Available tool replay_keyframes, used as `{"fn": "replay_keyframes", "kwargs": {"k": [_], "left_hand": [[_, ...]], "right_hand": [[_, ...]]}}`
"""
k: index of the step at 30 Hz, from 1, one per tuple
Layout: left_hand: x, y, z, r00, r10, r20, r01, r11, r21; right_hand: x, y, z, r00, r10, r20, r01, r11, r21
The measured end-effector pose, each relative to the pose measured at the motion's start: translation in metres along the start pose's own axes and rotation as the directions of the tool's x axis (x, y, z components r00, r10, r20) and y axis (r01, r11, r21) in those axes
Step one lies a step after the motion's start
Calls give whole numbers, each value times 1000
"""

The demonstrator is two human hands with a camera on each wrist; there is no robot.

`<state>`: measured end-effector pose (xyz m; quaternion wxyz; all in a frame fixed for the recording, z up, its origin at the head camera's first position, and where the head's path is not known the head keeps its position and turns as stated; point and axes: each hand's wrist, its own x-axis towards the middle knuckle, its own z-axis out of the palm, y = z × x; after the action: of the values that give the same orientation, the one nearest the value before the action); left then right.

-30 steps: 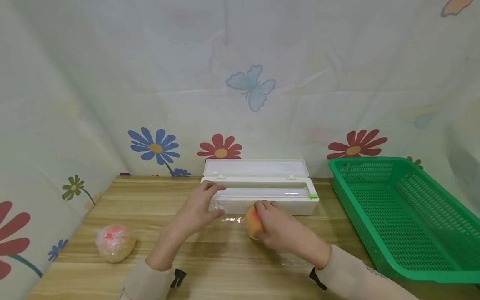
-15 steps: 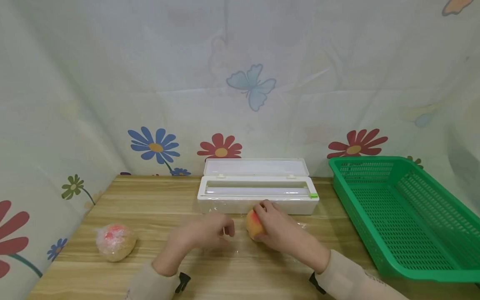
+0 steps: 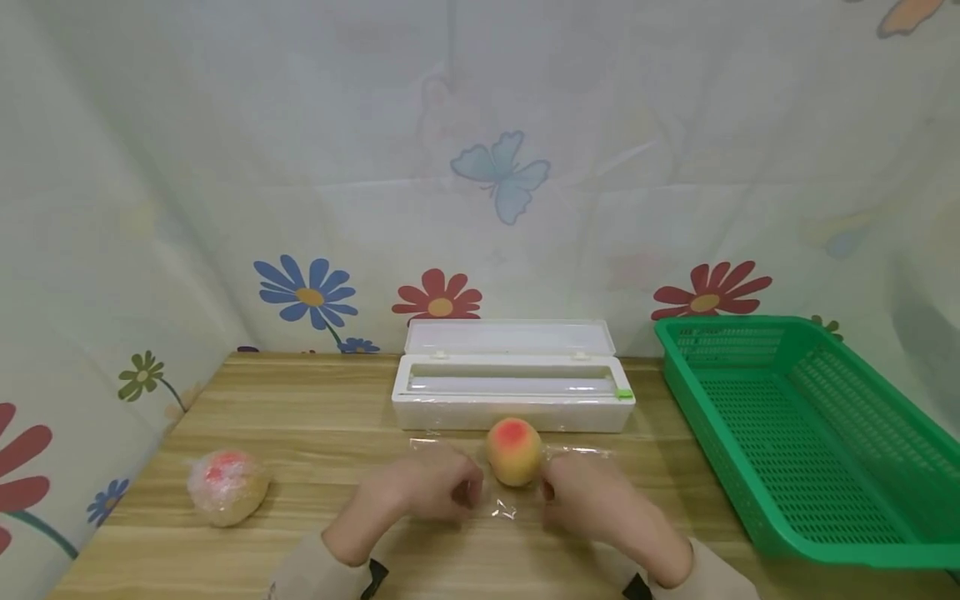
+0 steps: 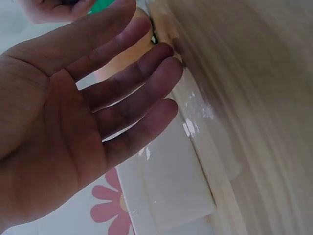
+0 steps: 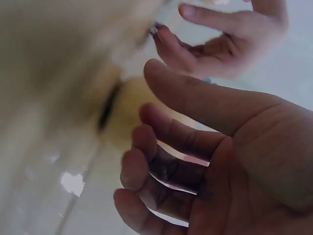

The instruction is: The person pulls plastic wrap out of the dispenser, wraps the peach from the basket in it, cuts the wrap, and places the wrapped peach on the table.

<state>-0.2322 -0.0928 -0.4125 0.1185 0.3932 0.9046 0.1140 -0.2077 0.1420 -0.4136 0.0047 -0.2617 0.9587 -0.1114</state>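
Observation:
A yellow peach with a red top [image 3: 514, 452] stands on a sheet of clear plastic wrap [image 3: 504, 508] spread on the wooden table, right before the white wrap dispenser [image 3: 517, 414]. My left hand [image 3: 431, 483] is just left of the peach, low over the wrap; in the left wrist view its fingers [image 4: 142, 107] are loosely bent with nothing between them. On the peach's other side is my right hand [image 3: 592, 504], its fingers [image 5: 139, 169] relaxed and the thumb apart from them in the right wrist view. The dispenser's lid is raised, showing the film roll [image 3: 510, 384].
A second peach, wrapped in clear film [image 3: 228, 487], sits at the table's left. At the right stands a green plastic basket [image 3: 720, 450] with perforated walls. Behind the table hangs a pale curtain [image 3: 360, 167] printed with flowers and a butterfly.
My right hand has let go of the peach and moved slightly right and nearer me. My left hand has come from the dispenser down beside the peach, which stays in place.

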Motion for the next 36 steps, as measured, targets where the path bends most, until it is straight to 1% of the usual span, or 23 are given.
{"fn": "replay_keyframes", "kwargs": {"k": [4,8,13,17,19,22,25,31,34,36], "left_hand": [[2,1,5,1000,-18,1,18,1000,3],[3,2,11,999,-38,-8,39,999,35],[4,4,15,998,-21,-51,25,996,90],[4,5,16,996,-13,-86,24,991,129],[4,5,15,996,-15,-90,27,991,132],[3,5,12,996,-19,-87,29,993,112],[2,4,7,996,-29,-88,35,997,70],[1,-2,-1,989,-10,-149,11,1000,7],[0,-2,-5,984,6,-176,-8,1000,-8],[-1,-2,-7,981,14,-192,-19,1000,-24]], "right_hand": [[0,2,11,994,-108,27,107,994,13],[2,5,19,986,-167,12,167,986,2],[2,6,22,977,-210,-28,210,978,9],[2,5,22,978,-209,-21,209,978,-3],[1,6,21,978,-206,-16,206,978,-4],[2,7,19,977,-209,-31,209,978,-2],[2,8,17,977,-206,-53,207,978,14],[4,13,10,975,-196,-105,202,978,51],[4,16,5,977,-178,-116,187,980,69],[5,17,2,973,-186,-139,199,977,83]]}}
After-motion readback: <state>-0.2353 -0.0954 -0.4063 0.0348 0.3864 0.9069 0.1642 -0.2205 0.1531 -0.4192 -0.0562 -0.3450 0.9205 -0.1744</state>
